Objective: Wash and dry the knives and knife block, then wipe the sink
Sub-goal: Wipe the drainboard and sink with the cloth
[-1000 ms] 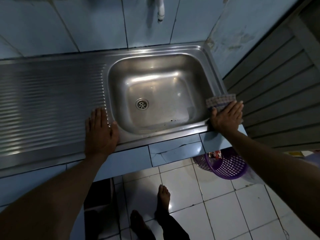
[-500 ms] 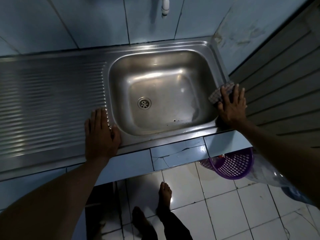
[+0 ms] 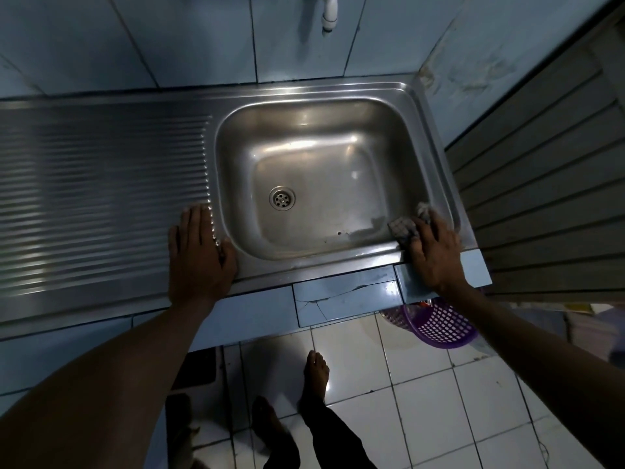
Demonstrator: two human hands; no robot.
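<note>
A stainless steel sink (image 3: 429, 137) with a round drain (image 3: 282, 197) fills the middle of the view. My right hand (image 3: 434, 252) lies flat on a checked cloth (image 3: 402, 228) and presses it on the basin's front right corner. The cloth peeks out from under the fingers, over the inner wall. My left hand (image 3: 199, 255) rests flat, fingers straight, on the sink's front rim at the edge of the ribbed drainboard (image 3: 101, 198). No knives or knife block are in view.
A white tap spout (image 3: 328, 15) hangs over the back of the sink against the blue tiled wall. A slatted grey panel (image 3: 541, 184) stands on the right. A purple mesh basket (image 3: 436, 324) sits on the white tiled floor below, near my bare feet.
My right hand has slid the cloth from the sink's right rim down to the front right corner, partly into the basin. My left hand has stayed in place.
</note>
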